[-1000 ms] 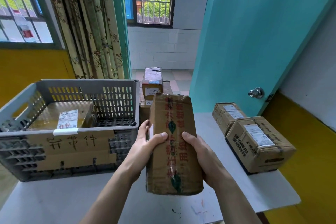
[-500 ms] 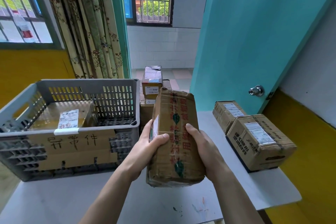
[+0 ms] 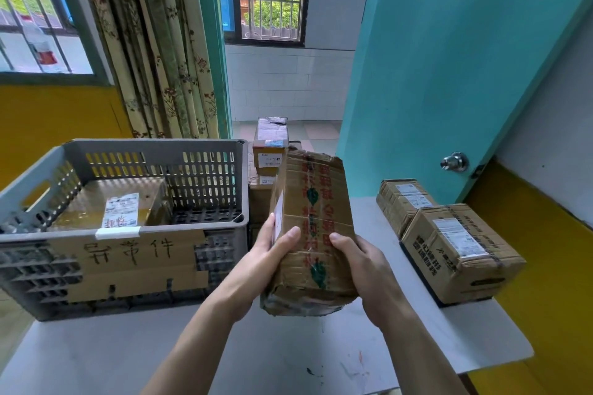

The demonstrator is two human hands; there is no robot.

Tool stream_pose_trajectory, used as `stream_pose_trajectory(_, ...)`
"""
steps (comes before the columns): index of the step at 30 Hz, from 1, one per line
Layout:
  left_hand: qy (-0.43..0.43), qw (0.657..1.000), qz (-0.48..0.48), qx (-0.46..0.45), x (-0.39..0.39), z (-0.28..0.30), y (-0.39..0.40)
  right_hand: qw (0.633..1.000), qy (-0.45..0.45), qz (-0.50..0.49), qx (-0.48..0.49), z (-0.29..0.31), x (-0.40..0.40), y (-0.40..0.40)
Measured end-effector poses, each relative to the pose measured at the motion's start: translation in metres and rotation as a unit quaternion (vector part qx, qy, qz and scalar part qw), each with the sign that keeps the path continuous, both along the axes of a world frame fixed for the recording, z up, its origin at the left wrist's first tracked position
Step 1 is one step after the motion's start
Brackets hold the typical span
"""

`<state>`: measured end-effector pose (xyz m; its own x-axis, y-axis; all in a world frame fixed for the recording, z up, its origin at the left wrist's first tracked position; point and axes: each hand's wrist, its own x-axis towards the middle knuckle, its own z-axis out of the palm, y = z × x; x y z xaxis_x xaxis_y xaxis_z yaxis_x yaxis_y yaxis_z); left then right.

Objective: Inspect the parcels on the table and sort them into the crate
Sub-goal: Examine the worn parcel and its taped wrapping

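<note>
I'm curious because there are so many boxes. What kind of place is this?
Probably a small parcel-sorting spot set up in an ordinary room. Taped cardboard parcels with shipping labels sit on a white table, a grey crate with a handwritten cardboard sign holds another, and both hands grip a dented parcel.

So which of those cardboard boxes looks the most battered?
The long parcel held between the left hand and right hand: its corners are crushed and torn, while the two boxes on the table's right side look neatly taped.
</note>
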<state>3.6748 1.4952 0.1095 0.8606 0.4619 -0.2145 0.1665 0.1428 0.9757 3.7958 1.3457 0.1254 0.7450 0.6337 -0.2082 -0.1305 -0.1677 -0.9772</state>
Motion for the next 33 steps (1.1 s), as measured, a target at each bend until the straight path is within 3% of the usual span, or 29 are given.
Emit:
stream_pose_trajectory(4,0.039,0.998,-0.052,0.015,-0.002,-0.004,0.010,1.000,-0.005,-0.005,-0.007,-0.001,-0.001,0.003)
stream_pose_trajectory(11,-0.029,0.999,0.041,-0.016,0.003,-0.006,0.009,0.998,-0.033,0.027,0.038,-0.006,-0.010,0.003)
stream_pose_trajectory(15,-0.013,0.998,0.067,-0.015,0.003,-0.006,0.005,0.997,-0.059,0.012,0.046,-0.008,-0.013,0.003)
stream_pose_trajectory(23,0.019,0.998,-0.060,0.016,0.001,0.005,0.004,0.996,-0.073,-0.010,0.057,0.001,-0.003,-0.002)
stream_pose_trajectory(33,-0.075,0.996,0.036,-0.010,0.011,-0.001,-0.010,0.997,-0.033,0.004,0.066,-0.008,-0.005,-0.006)
